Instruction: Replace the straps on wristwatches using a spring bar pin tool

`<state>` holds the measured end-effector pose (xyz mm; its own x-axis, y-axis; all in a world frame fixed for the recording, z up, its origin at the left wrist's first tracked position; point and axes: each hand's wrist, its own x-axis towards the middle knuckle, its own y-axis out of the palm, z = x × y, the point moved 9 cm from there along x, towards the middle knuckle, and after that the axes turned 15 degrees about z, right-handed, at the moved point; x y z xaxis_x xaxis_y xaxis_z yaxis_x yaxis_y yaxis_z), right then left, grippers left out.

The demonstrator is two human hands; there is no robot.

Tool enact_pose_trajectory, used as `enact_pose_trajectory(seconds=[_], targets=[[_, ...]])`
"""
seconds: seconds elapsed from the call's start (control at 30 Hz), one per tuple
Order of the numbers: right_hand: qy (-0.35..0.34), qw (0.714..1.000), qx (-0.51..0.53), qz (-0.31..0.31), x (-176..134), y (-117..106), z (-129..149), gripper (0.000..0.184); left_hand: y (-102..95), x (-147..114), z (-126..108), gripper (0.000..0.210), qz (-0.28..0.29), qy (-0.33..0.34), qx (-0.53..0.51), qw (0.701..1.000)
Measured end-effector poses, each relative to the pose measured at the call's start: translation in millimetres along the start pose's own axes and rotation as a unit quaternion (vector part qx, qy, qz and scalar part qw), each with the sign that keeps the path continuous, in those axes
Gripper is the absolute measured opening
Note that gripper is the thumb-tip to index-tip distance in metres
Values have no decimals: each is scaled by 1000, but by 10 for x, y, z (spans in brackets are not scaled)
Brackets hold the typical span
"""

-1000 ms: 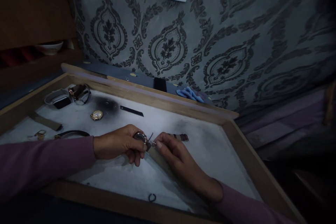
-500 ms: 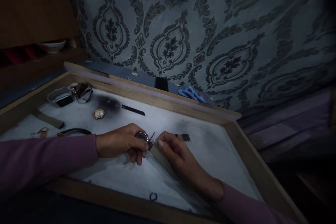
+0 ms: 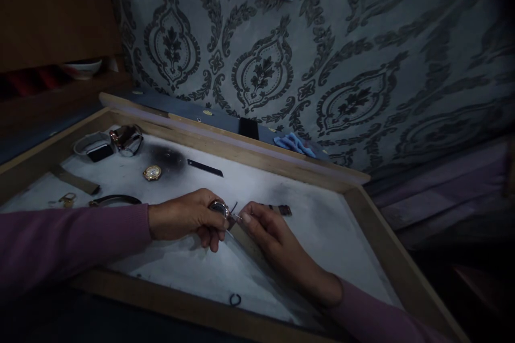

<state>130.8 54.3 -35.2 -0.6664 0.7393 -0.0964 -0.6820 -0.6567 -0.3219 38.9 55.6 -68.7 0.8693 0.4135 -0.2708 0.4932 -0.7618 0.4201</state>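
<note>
My left hand (image 3: 193, 217) is closed around a wristwatch (image 3: 219, 208) with a dark dial and a shiny case, the thumb pressing near its edge. A thin, light metal pin (image 3: 237, 216) is pinched in the fingertips of my right hand (image 3: 277, 238), its tip at the watch's right side. A short dark piece sticks up beside the case. Below it, a grey-green strap (image 3: 245, 241) runs down to the right and passes partly behind my right hand. A brown, banded strap piece (image 3: 277, 209) lies just beyond my right fingers.
A wooden-rimmed tray (image 3: 386, 246) with a white floor surrounds the work. Inside are a gold watch head (image 3: 152, 173), a black blade (image 3: 205, 168), watches in a clear bowl (image 3: 86, 144), another watch (image 3: 131, 144), loose straps (image 3: 76, 179) and a small black ring (image 3: 235, 299).
The pin in my right fingers has come slightly closer to the watch's edge. My left hand keeps its hold on the watch, and the view has shifted a little.
</note>
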Motion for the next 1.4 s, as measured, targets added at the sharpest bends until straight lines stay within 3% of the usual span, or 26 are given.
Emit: enact_pose_trajectory(seconds=[0.97, 1.4], targets=[[1, 1000, -15, 11, -11, 40, -10, 26, 12, -1, 1, 13, 10, -6, 4, 1000], [-35, 999, -20, -4, -27, -5, 93, 26, -5, -11, -19, 13, -3, 0, -9, 1000]])
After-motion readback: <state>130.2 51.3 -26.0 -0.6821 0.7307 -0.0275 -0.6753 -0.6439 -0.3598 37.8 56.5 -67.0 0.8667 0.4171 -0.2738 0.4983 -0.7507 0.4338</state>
